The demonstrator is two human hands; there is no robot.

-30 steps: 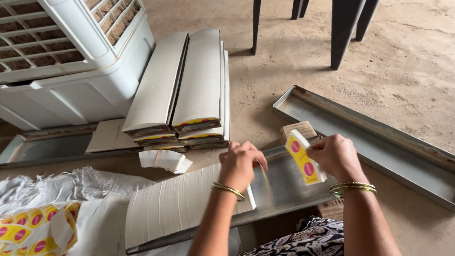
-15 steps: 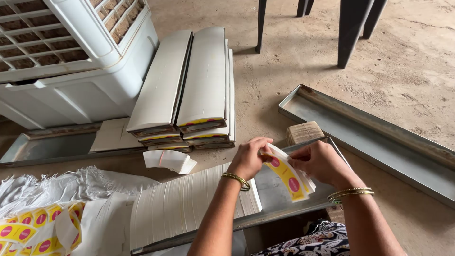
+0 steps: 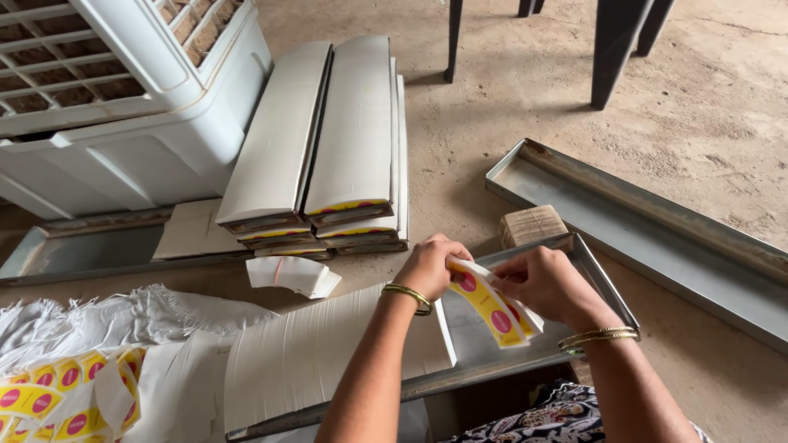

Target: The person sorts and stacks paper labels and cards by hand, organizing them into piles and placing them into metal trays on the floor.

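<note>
Yellow curved paper blanks [image 3: 492,308] with red round marks were the item under handling, seen from the head camera, the only view available. Both hands were on the small stack: the left hand [image 3: 431,267] pinched its upper end with fingers closed, and the right hand [image 3: 546,285] gripped its lower part, fingers curled around the edge. The stack sat above the metal tray [image 3: 607,283], which serves as the landmark for this report.

Change noted: one second earlier only the right hand held the blanks, raised upright, while the left hand rested on the fanned row of white blanks [image 3: 328,353] in the left part of the tray. By this moment the left hand had left that row and joined the right, and the stack had tipped down over the tray's bare middle. My reading was that one piece was being separated or squared up between the two hands; this could not be confirmed.

Beyond the tray's far rim stood a wooden block [image 3: 533,226]. Further beyond lay banded bundles of white blanks [image 3: 328,139]. To the tray's left sat loose printed blanks [image 3: 57,398] on white cloth [image 3: 123,316].
</note>
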